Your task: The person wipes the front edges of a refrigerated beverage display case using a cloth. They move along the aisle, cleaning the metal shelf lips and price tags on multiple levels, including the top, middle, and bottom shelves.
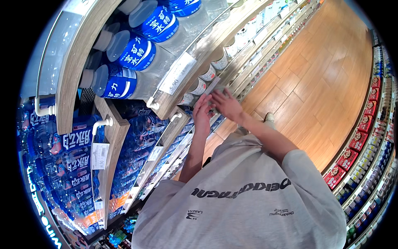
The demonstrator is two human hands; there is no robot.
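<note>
Both hands are close together at the front edge of a lower shelf with clear bottles. My left hand [202, 112] is raised, its fingers slightly bent beside a pale label strip [212, 86]. Over that shelf edge, my right hand [226, 104] reaches with its fingers partly spread. A blurred, greyish thing [219, 90] shows behind the fingers; whether either hand grips it cannot be told. Just beyond stand clear bottles with white labels [199, 87]. The shelf above holds large clear bottles with blue labels [132, 51], behind a wire rail.
A wooden shelf board [183, 73] with a price tag [177, 73] juts out near the hands. Blue-labelled drink bottles [77, 165] fill shelves at the left. Tiled floor [298, 90] lies to the right, with red boxes [348, 158] on another shelf row beyond. A shoe [270, 117] shows below.
</note>
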